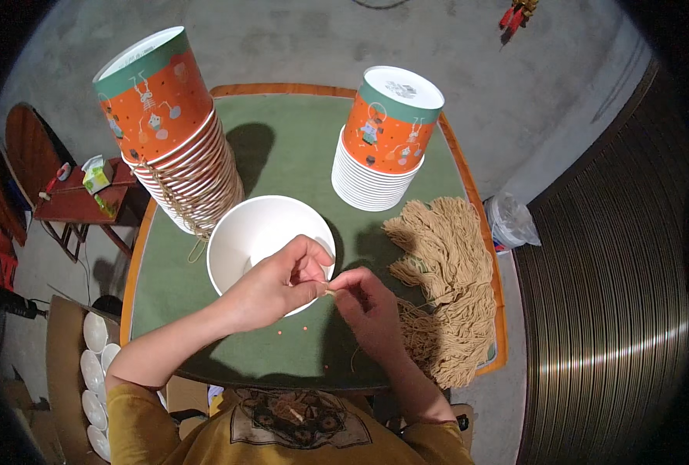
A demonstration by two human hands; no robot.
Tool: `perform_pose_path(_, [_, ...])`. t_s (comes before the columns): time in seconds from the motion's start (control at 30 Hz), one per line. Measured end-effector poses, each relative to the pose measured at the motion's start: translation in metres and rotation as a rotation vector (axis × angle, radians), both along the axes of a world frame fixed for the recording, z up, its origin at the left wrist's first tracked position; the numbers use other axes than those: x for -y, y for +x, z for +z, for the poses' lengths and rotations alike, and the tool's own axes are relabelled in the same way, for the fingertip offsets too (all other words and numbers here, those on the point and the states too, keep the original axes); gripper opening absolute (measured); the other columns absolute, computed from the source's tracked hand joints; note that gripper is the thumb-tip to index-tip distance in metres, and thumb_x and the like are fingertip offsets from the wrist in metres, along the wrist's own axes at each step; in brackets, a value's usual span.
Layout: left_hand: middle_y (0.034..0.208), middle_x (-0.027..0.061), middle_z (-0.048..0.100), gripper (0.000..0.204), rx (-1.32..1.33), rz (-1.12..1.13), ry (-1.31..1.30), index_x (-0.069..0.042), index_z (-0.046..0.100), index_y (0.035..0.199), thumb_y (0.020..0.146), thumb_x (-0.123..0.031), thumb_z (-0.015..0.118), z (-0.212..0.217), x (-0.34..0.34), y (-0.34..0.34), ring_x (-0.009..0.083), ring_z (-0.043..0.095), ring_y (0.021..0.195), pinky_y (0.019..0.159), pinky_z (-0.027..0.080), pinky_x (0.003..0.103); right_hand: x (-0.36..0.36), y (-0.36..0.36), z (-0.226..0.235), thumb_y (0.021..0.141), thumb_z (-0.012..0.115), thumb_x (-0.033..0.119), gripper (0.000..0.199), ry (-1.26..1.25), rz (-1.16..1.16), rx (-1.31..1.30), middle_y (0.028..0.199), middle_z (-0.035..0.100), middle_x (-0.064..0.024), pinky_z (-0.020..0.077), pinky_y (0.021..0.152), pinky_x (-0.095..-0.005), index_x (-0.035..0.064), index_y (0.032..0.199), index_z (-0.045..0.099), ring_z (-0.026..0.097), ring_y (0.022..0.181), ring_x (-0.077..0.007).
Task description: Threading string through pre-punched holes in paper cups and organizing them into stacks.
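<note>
A white paper bucket (228,244) stands in front of me, its open mouth facing up toward me. Over its near right rim, my left hand (271,287) and my right hand (372,314) meet fingertip to fingertip. Both are closed in a pinch on a thin tan cord (330,292), of which only a short bit shows between the fingers. A loose strand seems to hang below my right hand. Beside that hand lies a large heap of tan cords (453,287).
Upside-down orange and green paper buckets form a tall stack (158,116) at left, tan cords hanging down its side, and a shorter stack (391,132) at back right. The green table (290,147) has an orange edge. A cardboard box (69,372) of white buckets sits lower left.
</note>
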State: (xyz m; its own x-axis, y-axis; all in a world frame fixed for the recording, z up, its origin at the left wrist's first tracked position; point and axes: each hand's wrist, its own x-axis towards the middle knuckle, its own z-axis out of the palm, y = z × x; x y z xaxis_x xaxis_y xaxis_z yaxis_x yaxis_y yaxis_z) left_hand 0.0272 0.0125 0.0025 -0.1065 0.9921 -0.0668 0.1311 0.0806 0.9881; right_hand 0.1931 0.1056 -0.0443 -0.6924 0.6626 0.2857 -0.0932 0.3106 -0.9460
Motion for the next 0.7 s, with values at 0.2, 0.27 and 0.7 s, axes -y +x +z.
perform_pose_path(0.2, [0.086,-0.0026,0.05,0.032,-0.095,-0.024,0.029,-0.005,0.046,0.118,0.089,-0.001,0.061,0.0,0.005,0.001,0.0068,0.05,0.08,0.074,0.042,0.021,0.005,-0.003,0.0,0.091,0.062,0.009,0.006,0.116,-0.062,0.044,0.073,0.055,0.0028,0.041,0.059,-0.0204,0.0047,0.091,0.058,0.048,0.064,-0.0029])
perform_pose_path(0.27, [0.085,-0.0027,0.048,0.035,-0.165,-0.05,0.072,-0.005,0.046,0.12,0.089,-0.002,0.062,0.0,0.007,0.001,0.0074,0.049,0.08,0.074,0.042,0.022,0.004,-0.004,-0.002,0.091,0.062,0.01,0.006,0.108,-0.057,0.035,0.073,0.056,0.0024,0.0415,0.059,-0.0207,0.0043,0.091,0.059,0.048,0.064,-0.003])
perform_pose_path(0.7, [0.09,0.0107,0.051,0.014,-0.68,0.001,0.108,-0.003,0.053,0.101,0.087,0.0,0.055,0.001,0.018,-0.003,0.0235,0.056,0.078,0.071,0.046,0.034,0.007,0.0,-0.006,0.091,0.063,0.013,0.011,0.159,-0.084,0.083,0.084,0.067,-0.0058,0.0493,0.067,-0.0247,0.002,0.093,0.061,0.06,0.072,-0.0081])
